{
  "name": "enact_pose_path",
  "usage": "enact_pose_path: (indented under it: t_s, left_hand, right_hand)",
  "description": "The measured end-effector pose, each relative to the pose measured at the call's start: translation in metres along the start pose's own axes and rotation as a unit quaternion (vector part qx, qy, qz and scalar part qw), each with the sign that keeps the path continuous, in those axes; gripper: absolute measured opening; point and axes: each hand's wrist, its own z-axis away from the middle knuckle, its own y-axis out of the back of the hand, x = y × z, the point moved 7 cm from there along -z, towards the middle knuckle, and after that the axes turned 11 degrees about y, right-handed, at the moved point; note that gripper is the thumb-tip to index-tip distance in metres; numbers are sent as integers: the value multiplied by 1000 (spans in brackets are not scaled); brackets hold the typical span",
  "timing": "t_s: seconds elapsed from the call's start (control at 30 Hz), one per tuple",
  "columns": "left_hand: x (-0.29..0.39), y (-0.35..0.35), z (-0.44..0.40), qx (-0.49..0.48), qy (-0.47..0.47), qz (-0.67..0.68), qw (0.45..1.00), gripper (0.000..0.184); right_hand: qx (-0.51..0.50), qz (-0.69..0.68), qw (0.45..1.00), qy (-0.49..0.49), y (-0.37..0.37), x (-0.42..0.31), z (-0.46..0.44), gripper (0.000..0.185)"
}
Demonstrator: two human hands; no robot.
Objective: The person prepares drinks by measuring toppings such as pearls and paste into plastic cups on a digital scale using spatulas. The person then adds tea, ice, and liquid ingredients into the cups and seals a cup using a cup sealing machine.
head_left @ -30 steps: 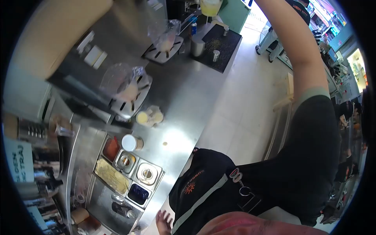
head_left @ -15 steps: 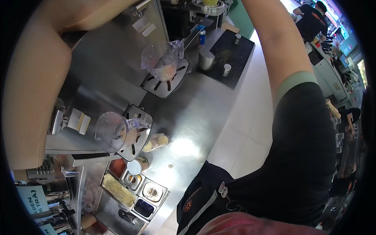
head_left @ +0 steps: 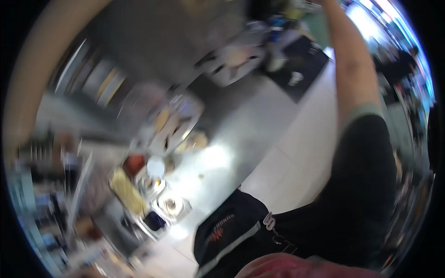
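Motion blur covers most of the view. My right forearm reaches up to the top edge, and the hand at its end is not visible. A bare arm, apparently my left, runs along the left edge; its hand is out of view too. Between the arms, a clear plastic pitcher stands by the nearer slotted metal plate. Another slotted plate lies farther up, with a smeared pitcher shape over it. What either hand holds or touches cannot be seen.
A steel counter bears a black mat with small metal items. Lower left are a white-lidded jar, a long yellow-filled tray and a dark-filled container. Another person is blurred at upper right.
The whole view has shifted and blurred. The mat and far plate now appear farther right. My right forearm has moved right in the picture, and the left arm shows less across the top.
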Motion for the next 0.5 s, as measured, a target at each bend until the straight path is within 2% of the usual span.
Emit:
enact_pose_path:
  t_s: [0.1,0.17,0.2,0.23,0.3,0.33,0.37,0.43,0.47,0.5]
  left_hand:
    - [-143,38,-24,-41,14,19,999,45]
    - [-183,62,-58,-45,-55,21,997,45]
    - [-210,69,-72,-16,-83,51,995,45]
    - [-203,89,-108,60,-57,110,991,47]
    - [-102,110,-79,143,-138,191,961,55]
    - [-89,119,-72,160,-160,284,932,59]
    - [-81,134,-79,165,-198,315,913,64]
    - [-48,155,-58,204,-242,339,886,74]
    - [-35,167,-78,209,-297,345,865,81]
    - [-27,197,-102,215,-353,346,842,88]
  right_hand:
    - [-38,-17,999,30,-56,-7,82,61]
    - [-57,-17,998,-1,-58,11,143,55]
    - [-75,-10,997,-24,-67,21,161,52]
    - [-84,7,995,-55,-64,30,187,49]
    - [-110,54,983,-135,-60,41,230,43]
    - [-126,86,971,-185,-64,26,256,40]
    - [-153,111,954,-232,-82,8,283,38]
    - [-267,113,905,-310,-154,-27,307,34]
    - [-332,77,880,-330,-203,-62,334,32]
    - [-408,-81,860,-297,-287,-113,374,33]
